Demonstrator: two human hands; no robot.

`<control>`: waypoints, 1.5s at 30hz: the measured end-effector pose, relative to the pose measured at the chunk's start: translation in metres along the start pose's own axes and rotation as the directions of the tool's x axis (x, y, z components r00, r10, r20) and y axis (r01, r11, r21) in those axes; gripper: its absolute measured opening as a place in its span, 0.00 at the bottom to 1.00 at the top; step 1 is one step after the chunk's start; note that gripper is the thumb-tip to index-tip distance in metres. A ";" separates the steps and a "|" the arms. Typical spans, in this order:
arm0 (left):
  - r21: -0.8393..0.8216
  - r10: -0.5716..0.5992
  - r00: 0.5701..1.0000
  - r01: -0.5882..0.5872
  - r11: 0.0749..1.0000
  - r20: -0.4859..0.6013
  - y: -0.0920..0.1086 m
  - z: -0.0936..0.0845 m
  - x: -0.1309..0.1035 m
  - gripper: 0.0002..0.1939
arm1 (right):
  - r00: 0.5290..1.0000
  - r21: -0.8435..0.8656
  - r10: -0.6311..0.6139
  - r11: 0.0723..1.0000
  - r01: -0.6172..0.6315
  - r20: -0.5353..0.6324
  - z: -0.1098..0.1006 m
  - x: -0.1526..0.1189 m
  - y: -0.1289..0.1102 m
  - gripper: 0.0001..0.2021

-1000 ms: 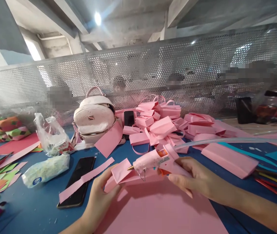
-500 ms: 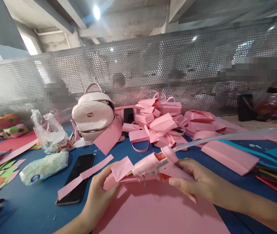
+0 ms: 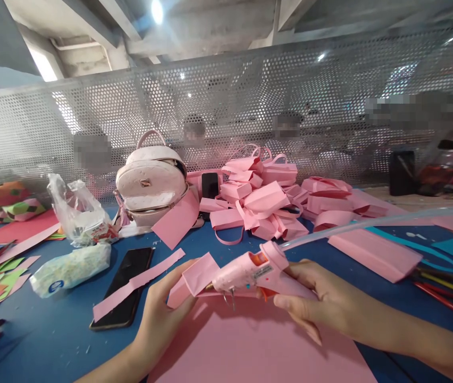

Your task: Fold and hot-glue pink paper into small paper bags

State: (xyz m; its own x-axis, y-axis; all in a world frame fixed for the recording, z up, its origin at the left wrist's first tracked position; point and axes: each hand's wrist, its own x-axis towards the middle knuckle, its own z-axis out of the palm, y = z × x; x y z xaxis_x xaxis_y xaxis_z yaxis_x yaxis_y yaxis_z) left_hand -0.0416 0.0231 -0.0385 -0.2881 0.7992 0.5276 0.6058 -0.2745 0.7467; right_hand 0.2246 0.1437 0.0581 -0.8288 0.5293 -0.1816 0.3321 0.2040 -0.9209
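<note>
My left hand [image 3: 166,308] is closed on a folded pink paper piece [image 3: 201,274], its thumb and fingers pinching the left end. In my right hand [image 3: 310,300] is a pink glue gun [image 3: 250,270], held by its handle. The gun's nozzle points left and meets the paper's fold near my left thumb; whether glue is coming out cannot be seen. Beneath both hands lies a large pink sheet [image 3: 266,346]. A clear glue stick [image 3: 330,230] runs from the back of the gun to the right.
A black phone [image 3: 125,290] with a pink strip [image 3: 139,283] across it lies left. Behind stand a white backpack [image 3: 150,183] and a heap of pink paper bags [image 3: 262,199]. A plastic packet [image 3: 70,268] is farther left; pencils [image 3: 450,298] lie right.
The view has shifted slightly. Both hands keep nearly the same place, with the nozzle still at the paper's fold.
</note>
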 end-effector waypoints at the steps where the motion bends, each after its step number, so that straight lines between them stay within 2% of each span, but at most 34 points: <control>1: 0.002 -0.001 1.000 0.001 1.000 0.012 0.001 0.000 0.000 0.20 | 1.000 0.011 -0.021 1.000 0.021 0.016 0.000 0.001 0.001 0.22; 6: 0.001 0.011 0.994 -0.011 1.000 0.105 0.006 0.001 0.002 0.25 | 0.995 0.062 -0.087 0.995 0.083 0.055 0.000 0.003 0.002 0.18; 11: -0.016 0.013 0.989 -0.010 1.000 0.149 0.012 0.001 0.002 0.27 | 0.993 0.053 -0.066 0.997 0.061 0.094 0.004 0.000 -0.004 0.18; 13: -0.017 0.002 0.989 0.001 1.000 0.145 0.013 0.001 0.002 0.26 | 0.994 0.018 -0.074 0.997 0.073 0.080 0.005 -0.001 -0.005 0.18; 17: -0.001 -0.016 0.995 0.016 1.000 0.100 0.012 0.001 0.000 0.23 | 0.983 -0.047 -0.173 0.983 0.176 0.056 0.007 0.000 0.004 0.16; 20: 0.006 -0.015 0.999 0.014 1.000 0.043 0.010 0.002 -0.001 0.22 | 0.979 0.059 -0.200 0.978 0.198 0.042 0.011 0.002 0.015 0.15; 23: 0.019 -0.014 1.000 0.014 1.000 -0.008 0.009 0.003 -0.002 0.21 | 0.981 0.152 -0.190 0.971 0.183 0.035 0.016 0.003 0.023 0.16; 27: 0.021 -0.027 0.999 0.028 0.999 -0.016 0.009 0.003 -0.002 0.20 | 0.984 0.106 -0.177 0.979 0.176 0.002 0.020 0.004 0.023 0.17; 33: 0.009 -0.035 0.999 0.035 0.999 -0.002 0.011 0.002 -0.001 0.20 | 0.992 0.076 -0.126 0.989 0.123 0.032 0.016 0.005 0.016 0.20; 36: 0.010 -0.027 1.000 0.027 1.000 0.006 0.011 0.002 -0.001 0.21 | 0.997 0.005 -0.081 0.997 0.081 -0.016 0.012 0.003 0.017 0.20; 41: 0.046 -0.008 1.000 0.008 0.999 0.003 0.009 0.002 -0.001 0.20 | 0.999 -0.009 0.002 1.000 -0.003 -0.047 0.009 0.000 0.020 0.29; 45: 0.048 0.000 1.000 -0.001 0.999 0.015 0.008 0.001 0.000 0.21 | 0.999 -0.028 0.027 0.999 -0.028 -0.046 0.009 0.000 0.020 0.32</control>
State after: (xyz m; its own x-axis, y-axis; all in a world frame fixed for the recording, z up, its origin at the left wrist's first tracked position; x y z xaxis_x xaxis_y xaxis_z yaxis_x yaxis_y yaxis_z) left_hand -0.0357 0.0215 -0.0335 -0.2770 0.8069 0.5218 0.6412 -0.2492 0.7258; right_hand 0.2275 0.1402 0.0369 -0.7983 0.5715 -0.1901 0.3674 0.2120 -0.9056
